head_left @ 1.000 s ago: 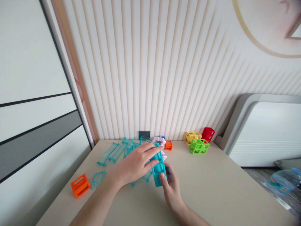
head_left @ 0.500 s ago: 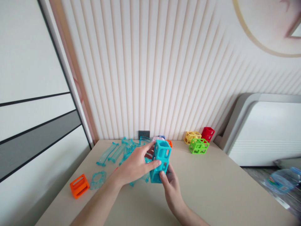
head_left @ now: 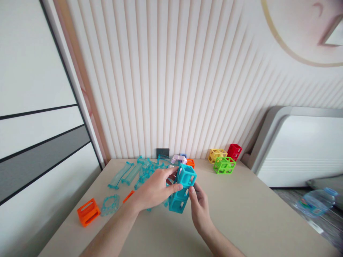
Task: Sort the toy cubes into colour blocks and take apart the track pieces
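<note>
A blue open-frame building block (head_left: 179, 200), made of hollow cubes stacked in a column, is held tilted above the table. My left hand (head_left: 157, 185) is closed on its left side, thumb across the near face and fingers partly hidden behind. At the block's right edge, my right hand (head_left: 199, 203) pinches with the thumb in front and fingers behind. Beyond the left hand lie several clear teal track pieces (head_left: 146, 171). A lilac block (head_left: 179, 159) and an orange block (head_left: 190, 163) sit behind the blue one.
On the table (head_left: 241, 214), a yellow block (head_left: 217, 155), a green block (head_left: 224, 165) and a red block (head_left: 234, 152) stand at the back right. At the left are an orange frame block (head_left: 88, 212) and a clear teal ring piece (head_left: 110, 205). A plastic bottle (head_left: 317, 202) lies beyond the right edge.
The blue block has tilted, its top leaning right and its lower end swinging left. My right hand's grip has shifted from its lower face up to the right edge.
</note>
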### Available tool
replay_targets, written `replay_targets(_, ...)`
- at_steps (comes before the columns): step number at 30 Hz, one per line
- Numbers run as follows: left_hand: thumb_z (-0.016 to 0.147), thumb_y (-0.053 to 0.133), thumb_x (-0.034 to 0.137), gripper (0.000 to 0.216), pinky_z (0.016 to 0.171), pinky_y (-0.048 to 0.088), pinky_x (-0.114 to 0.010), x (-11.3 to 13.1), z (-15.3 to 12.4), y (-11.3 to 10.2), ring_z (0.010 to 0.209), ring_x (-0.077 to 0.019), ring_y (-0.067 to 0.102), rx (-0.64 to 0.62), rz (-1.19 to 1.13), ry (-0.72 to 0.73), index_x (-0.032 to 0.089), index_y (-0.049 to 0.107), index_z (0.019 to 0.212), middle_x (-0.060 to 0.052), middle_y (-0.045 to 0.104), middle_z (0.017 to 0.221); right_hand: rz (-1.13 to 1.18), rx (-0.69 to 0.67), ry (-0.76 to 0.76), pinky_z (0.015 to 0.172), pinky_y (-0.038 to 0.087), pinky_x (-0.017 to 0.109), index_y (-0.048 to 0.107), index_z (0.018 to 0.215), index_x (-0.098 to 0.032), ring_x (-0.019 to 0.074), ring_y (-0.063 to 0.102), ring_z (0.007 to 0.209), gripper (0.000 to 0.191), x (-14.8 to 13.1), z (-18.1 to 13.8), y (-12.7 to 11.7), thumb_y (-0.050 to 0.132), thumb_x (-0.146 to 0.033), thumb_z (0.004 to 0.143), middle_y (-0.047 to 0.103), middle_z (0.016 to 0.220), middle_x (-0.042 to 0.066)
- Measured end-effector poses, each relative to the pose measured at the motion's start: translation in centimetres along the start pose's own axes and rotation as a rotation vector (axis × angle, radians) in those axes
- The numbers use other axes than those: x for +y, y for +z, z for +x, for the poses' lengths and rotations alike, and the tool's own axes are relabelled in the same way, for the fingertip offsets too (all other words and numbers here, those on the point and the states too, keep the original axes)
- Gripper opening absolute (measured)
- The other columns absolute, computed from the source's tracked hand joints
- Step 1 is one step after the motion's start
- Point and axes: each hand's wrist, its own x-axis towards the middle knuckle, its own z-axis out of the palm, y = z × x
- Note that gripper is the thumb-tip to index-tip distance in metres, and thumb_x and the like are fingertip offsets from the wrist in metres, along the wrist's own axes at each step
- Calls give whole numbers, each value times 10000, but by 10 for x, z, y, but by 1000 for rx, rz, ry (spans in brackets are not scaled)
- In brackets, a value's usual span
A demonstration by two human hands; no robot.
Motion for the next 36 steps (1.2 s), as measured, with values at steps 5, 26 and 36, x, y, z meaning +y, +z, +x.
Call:
replay_targets(5,894,656,337,404,897,559,-342,-5,2,1,1035,-223,698,-33,-156,2,250,635,1288,-45,722,1220,15,41,7,797,588,347,731,1077,-224,253,708,885,431,7,-1,-3,575,-596,925,774,973,69)
replay_targets(26,809,743,228,261,735,524,-277,-4,4,16,814,-162,641,115,-13,47,227,629,1043,-7,657,974,2,111,-80,832,593,357,686,1157,-248,256,715,933,450,8,-4,2,606,-611,903,769,1063,72)
replay_targets(36,748,822,332,398,684,504,-266,9,-5,13,763,-161,595,53,97,51,251,694,1116,0,641,969,-59,68,-106,926,570,364,700,1072,-247,239,709,968,438,48,-19,-13,475,-609,976,763,1055,66)
